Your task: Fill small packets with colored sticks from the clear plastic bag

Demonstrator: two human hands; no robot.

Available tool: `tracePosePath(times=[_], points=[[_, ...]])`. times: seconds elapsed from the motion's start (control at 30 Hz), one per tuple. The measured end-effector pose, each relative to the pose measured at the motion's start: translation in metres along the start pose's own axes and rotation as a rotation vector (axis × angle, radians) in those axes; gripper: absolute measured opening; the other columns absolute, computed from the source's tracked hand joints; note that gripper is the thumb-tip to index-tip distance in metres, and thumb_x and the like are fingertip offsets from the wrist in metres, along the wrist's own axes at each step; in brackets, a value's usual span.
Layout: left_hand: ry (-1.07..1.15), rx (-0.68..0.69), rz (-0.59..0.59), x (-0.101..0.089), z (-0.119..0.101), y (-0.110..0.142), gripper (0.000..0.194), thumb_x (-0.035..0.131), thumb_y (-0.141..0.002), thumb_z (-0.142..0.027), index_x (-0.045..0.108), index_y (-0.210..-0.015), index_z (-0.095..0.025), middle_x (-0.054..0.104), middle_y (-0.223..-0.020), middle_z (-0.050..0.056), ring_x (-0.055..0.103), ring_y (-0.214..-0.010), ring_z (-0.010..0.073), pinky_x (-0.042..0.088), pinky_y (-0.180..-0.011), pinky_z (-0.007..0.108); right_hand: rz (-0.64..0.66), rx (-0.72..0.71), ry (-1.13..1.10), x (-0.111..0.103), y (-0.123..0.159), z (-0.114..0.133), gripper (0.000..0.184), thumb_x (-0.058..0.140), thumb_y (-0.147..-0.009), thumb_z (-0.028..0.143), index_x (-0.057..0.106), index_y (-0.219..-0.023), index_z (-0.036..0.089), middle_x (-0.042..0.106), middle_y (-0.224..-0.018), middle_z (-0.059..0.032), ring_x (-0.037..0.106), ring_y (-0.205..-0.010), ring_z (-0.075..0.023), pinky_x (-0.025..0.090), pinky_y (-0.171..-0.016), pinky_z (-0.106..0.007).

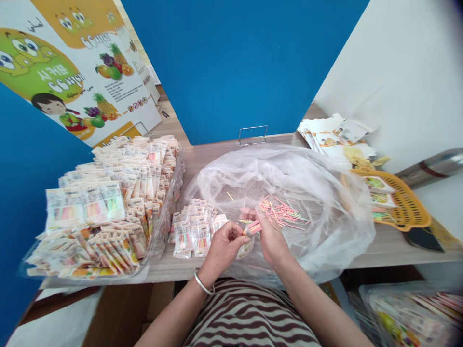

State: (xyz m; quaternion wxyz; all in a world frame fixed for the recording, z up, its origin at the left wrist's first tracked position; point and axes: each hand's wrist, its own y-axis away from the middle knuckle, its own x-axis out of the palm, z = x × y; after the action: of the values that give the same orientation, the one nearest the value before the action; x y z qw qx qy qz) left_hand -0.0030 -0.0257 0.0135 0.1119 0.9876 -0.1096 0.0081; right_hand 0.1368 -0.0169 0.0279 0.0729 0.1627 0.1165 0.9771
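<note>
A bundle of pink-and-yellow sticks (252, 228) is pinched between the left hand (223, 246) and right hand (269, 236), long axis tilted toward upper right. A loose stick pile (282, 213) is held nearer the right hand, on clear plastic sheeting (321, 207).

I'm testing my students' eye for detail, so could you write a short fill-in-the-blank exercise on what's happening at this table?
The metal bangle sits on the person's ____ wrist. The left hand and right hand together hold a small bundle of thin coloured ____. The loose heap beside them lies on a clear ____ bag. The tray of sealed packets lies to the ____ of that bag.

left; sticks; plastic; left
</note>
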Motion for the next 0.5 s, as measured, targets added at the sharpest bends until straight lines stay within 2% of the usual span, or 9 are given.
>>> tracePosePath(times=[0.13,0.27,0.37,0.5], points=[[-0.045,0.068,-0.014,0.0014,-0.0006,0.0024,0.021,0.071,-0.081,-0.036,0.06,-0.077,-0.019,0.057,-0.071,-0.002,0.05,-0.067,0.0126,0.039,-0.065,0.025,0.043,0.0,0.118,-0.0039,0.0023,0.0009,0.04,0.056,-0.091,0.059,0.08,-0.094,0.027,0.077,-0.097,-0.0055,0.067,-0.103,-0.0258,0.043,-0.099,-0.04],[-0.135,0.126,-0.079,0.0024,-0.0017,0.0043,0.019,0.069,-0.083,-0.035,0.063,-0.076,-0.018,0.062,-0.074,0.0,0.054,-0.073,0.0146,0.042,-0.071,0.026,0.072,0.067,-0.057,-0.003,0.0015,0.0075,0.04,0.057,-0.091,0.057,0.079,-0.095,0.024,0.078,-0.091,-0.0063,0.069,-0.095,-0.0255,0.048,-0.093,-0.04],[-0.127,0.165,-0.125,0.0008,-0.0014,0.0044,0.019,0.067,-0.086,-0.034,0.061,-0.076,-0.018,0.06,-0.073,-0.001,0.052,-0.071,0.0139,0.041,-0.069,0.025,0.06,0.11,-0.163,-0.0041,-0.0011,0.0086,0.04,0.06,-0.089,0.057,0.078,-0.094,0.023,0.077,-0.084,-0.0063,0.07,-0.084,-0.0245,0.05,-0.087,-0.039],[-0.155,0.192,-0.126,-0.0021,0.0003,0.0045,0.018,0.063,-0.089,-0.033,0.061,-0.078,-0.018,0.059,-0.075,-0.001,0.052,-0.073,0.0137,0.04,-0.07,0.025,0.049,0.182,-0.253,-0.0077,-0.0042,0.0086,0.04,0.063,-0.085,0.059,0.077,-0.092,0.022,0.077,-0.08,-0.0071,0.071,-0.079,-0.0258,0.051,-0.076,-0.039]])
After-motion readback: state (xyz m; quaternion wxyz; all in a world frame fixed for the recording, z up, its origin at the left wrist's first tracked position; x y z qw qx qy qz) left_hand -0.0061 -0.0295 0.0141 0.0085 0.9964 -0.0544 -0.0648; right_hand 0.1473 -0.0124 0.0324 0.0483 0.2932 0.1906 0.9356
